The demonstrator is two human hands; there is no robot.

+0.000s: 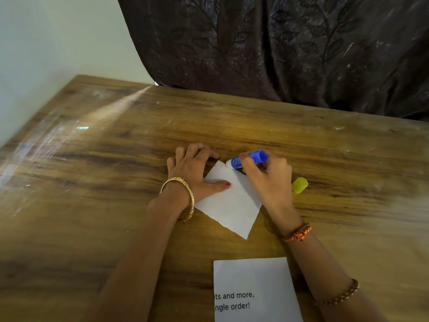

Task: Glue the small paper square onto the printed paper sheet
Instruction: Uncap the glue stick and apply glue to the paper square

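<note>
The small white paper square [229,205] lies turned like a diamond on the wooden table [104,182]. My left hand [195,170] rests on its left edge, thumb flat on the paper and fingers spread on the wood. My right hand [267,180] grips a blue glue stick [249,159], its tip down on the square's top corner. The stick's yellow cap [300,185] lies on the table just right of my right hand. The printed paper sheet [255,282], with black text at its lower part, lies near the front edge between my forearms.
A dark patterned curtain [278,47] hangs behind the table's far edge. A pale wall [46,43] borders the table on the left. Bare scratched wood stretches left of my hands.
</note>
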